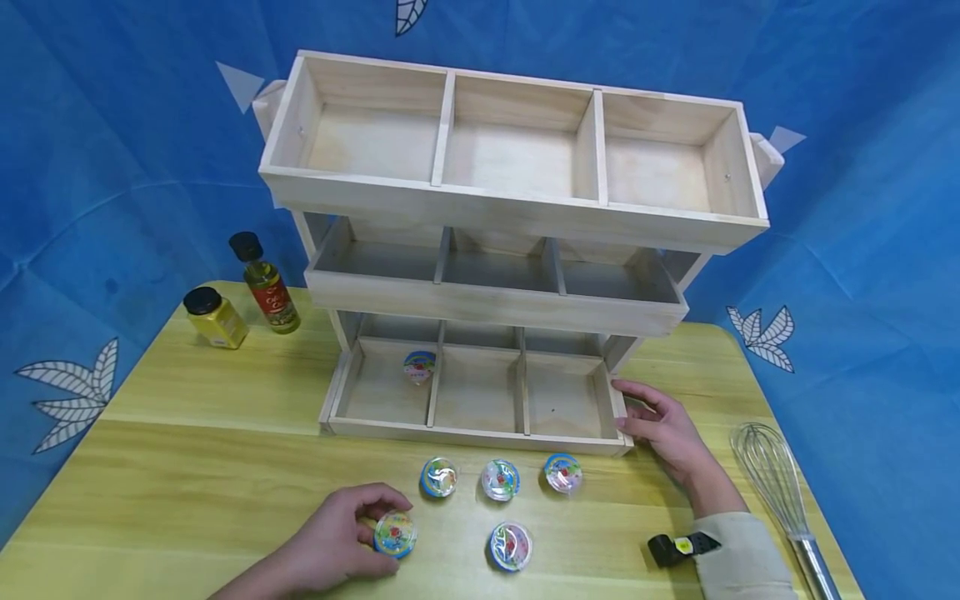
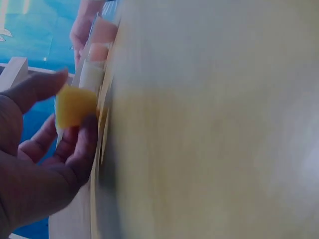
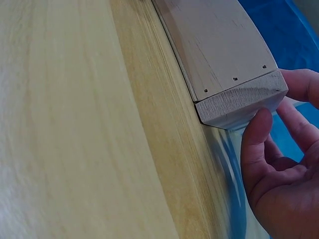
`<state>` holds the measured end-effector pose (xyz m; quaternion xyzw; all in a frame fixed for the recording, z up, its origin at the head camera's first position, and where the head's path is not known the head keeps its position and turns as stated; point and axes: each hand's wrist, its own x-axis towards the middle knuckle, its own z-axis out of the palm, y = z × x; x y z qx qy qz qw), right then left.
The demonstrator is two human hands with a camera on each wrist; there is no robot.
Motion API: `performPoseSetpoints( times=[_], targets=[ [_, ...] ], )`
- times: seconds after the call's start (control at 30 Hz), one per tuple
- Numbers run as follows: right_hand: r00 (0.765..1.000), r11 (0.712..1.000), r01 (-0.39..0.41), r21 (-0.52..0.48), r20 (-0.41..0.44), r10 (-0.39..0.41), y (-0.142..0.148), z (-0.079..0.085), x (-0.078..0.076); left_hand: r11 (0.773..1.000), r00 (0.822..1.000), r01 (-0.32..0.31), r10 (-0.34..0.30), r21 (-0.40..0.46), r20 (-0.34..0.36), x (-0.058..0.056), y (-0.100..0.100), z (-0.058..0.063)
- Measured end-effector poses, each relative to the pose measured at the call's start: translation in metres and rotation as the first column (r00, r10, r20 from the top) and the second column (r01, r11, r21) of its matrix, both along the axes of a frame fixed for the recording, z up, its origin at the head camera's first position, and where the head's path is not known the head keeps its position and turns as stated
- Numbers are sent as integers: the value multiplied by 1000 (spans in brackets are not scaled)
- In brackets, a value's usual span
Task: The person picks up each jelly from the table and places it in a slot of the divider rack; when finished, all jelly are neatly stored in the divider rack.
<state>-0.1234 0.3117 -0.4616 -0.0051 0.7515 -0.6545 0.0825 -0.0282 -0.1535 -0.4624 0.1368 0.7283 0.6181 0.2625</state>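
My left hand (image 1: 347, 533) pinches a jelly cup (image 1: 395, 534) with a printed lid, at the table's front. In the left wrist view this cup looks yellow, between thumb and fingers. Three jelly cups stand in a row beyond it: a left one (image 1: 438, 477), a middle one (image 1: 500, 480) and a right one (image 1: 562, 473). Nearer the front is another cup (image 1: 511, 547). One more cup (image 1: 419, 367) lies in the bottom left compartment of a three-tier wooden rack (image 1: 480, 431). My right hand (image 1: 671, 433) touches the rack's lower right end with thumb and forefinger.
A bottle with a red label (image 1: 272, 296) and a yellow jar with a black lid (image 1: 216, 317) stand left of the rack. A wire whisk (image 1: 780, 492) lies at the table's right edge. Blue cloth (image 1: 135, 125) hangs behind.
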Motion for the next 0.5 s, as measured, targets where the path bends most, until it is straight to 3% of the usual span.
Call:
performPoseSetpoints(
  times=[0.2,0.5],
  targets=[
    [1000,1000,0,-12,-8,0,0,-1,0,998,1000,24,-23,52,-9,-8,-6,9],
    [1000,1000,-11,-16,-3,11,0,0,0,999,988,3,3,37,-155,-33,-9,33]
  ],
)
